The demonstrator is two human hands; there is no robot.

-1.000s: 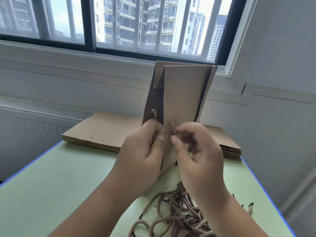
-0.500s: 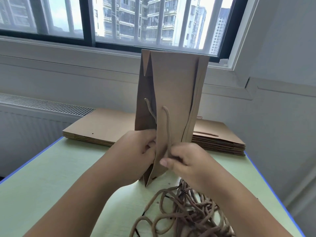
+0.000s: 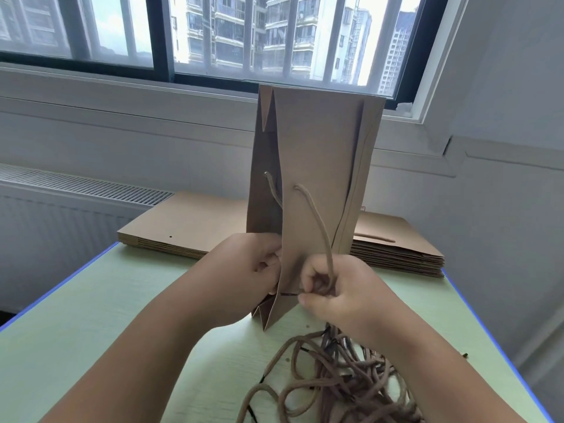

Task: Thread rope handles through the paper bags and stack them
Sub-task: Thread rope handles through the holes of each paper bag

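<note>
A folded brown paper bag (image 3: 317, 166) stands on end on the green table (image 3: 91, 315), its lower corner touching the top. A brown rope handle (image 3: 317, 221) runs from a hole in the near panel down into my right hand (image 3: 338, 288), whose curled fingers grip it. A second stretch of rope (image 3: 273, 190) leaves a hole in the left panel. My left hand (image 3: 247, 270) pinches the bag's lower edge from the left.
A tangle of loose brown ropes (image 3: 341, 383) lies on the table near me on the right. Two flat stacks of brown bags lie at the far edge, one at the left (image 3: 183, 227) and one at the right (image 3: 396, 248). A window and radiator stand behind.
The bag has been lifted and turned upright while both hands slid down to its lower end. The rope now runs much longer out of the holes, pulled down by my right hand.
</note>
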